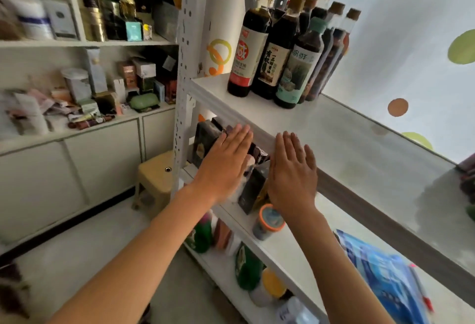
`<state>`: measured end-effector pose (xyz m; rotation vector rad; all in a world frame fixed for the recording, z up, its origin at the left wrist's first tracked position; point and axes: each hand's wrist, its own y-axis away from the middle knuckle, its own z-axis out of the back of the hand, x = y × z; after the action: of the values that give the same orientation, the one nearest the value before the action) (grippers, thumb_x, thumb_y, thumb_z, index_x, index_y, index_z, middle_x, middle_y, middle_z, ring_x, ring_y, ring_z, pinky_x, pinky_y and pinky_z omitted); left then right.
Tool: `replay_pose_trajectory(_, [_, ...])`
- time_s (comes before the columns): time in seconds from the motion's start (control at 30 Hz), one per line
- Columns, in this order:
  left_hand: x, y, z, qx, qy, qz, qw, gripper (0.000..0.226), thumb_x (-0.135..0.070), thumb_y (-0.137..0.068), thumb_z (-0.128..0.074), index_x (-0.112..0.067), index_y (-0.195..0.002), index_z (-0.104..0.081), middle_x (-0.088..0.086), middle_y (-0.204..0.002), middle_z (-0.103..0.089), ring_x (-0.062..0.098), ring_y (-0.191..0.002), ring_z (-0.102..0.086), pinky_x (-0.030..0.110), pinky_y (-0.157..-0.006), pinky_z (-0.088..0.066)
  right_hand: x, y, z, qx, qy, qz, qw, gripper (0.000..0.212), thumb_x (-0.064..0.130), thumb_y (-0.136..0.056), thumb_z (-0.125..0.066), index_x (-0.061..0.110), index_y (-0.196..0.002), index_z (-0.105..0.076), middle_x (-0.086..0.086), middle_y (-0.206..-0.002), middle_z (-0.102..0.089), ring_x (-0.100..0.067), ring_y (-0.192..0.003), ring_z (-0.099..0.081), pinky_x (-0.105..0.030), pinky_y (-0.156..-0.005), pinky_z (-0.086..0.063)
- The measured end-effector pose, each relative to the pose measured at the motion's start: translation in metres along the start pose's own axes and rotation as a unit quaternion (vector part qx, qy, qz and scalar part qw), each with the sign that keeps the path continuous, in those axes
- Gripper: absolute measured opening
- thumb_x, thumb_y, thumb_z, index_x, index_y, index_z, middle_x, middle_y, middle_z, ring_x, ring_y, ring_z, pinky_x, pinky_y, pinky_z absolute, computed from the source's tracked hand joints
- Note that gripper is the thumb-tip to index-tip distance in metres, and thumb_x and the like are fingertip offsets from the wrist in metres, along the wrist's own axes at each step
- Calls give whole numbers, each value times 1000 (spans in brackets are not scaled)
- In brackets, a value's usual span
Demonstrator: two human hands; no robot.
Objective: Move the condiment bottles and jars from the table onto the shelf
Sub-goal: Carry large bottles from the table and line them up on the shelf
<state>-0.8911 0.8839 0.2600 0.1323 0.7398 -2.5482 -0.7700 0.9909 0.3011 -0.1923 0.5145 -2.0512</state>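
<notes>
The condiment bottles point(288, 49) stood in a tight cluster at the upper centre of the frame, on the top board of the white shelf point(334, 131), pushed toward its far left end. They were tall, dark glass bottles with gold-capped necks and paper labels: a red-and-white label at the front left, a tan one beside it, a pale green one on the bottle with the green cap. More bottles were ranked behind, against the dotted wall.

Both hands hung well below and in front of that cluster, at the middle of the frame, touching none of the bottles. The left hand point(223, 167) was spread flat, fingers straight and together, holding nothing. The right hand point(293, 172) was the same, palm away, fingers straight, empty. Whether the fingertips brushed the shelf's front edge I could not tell.

Behind the hands, on the next board down, stood dark glossy packets point(205, 141), upright and tilted. Just below the right wrist sat a small round jar point(268, 221) with an orange-rimmed lid. A crinkled blue plastic bag point(385, 272) lay at the lower right. The top board was smooth and faintly reflective. At the left, a white cabinet point(77, 169) held blurred boxes and tins, and a beige plastic stool point(156, 172) stood on the floor.
</notes>
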Motion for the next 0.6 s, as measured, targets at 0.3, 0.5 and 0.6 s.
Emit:
replay_pose_trajectory(0.3, [-64, 143, 27, 14, -26, 181, 983, 54, -42, -102, -11, -23, -149, 9, -8, -158, 14, 4, -144, 23, 29, -118, 13, 23, 113, -27, 94, -195, 204, 955, 58, 23, -104, -29, 13, -158, -9, -4, -165, 0, -11, -147, 16, -28, -116, 22])
replay_pose_trajectory(0.5, [-94, 259, 51, 48, -50, 302, 951, 54, -41, -103, -13, -24, -149, 9, -13, -153, 18, 3, -142, 25, 30, -117, 16, 67, 193, -23, 140, -278, 320, 895, 58, 18, -104, -32, 12, -157, -11, -4, -165, -4, -8, -146, 15, -24, -116, 21])
replay_pose_trajectory(0.6, [-102, 318, 76, 33, -73, 367, 927, 57, -43, -101, -9, -22, -152, 6, -10, -157, 14, 3, -143, 23, 29, -118, 15, 106, 230, -2, 158, -309, 380, 858, 61, 10, -100, -33, 10, -157, -12, -6, -165, -5, -14, -151, 8, -33, -123, 7])
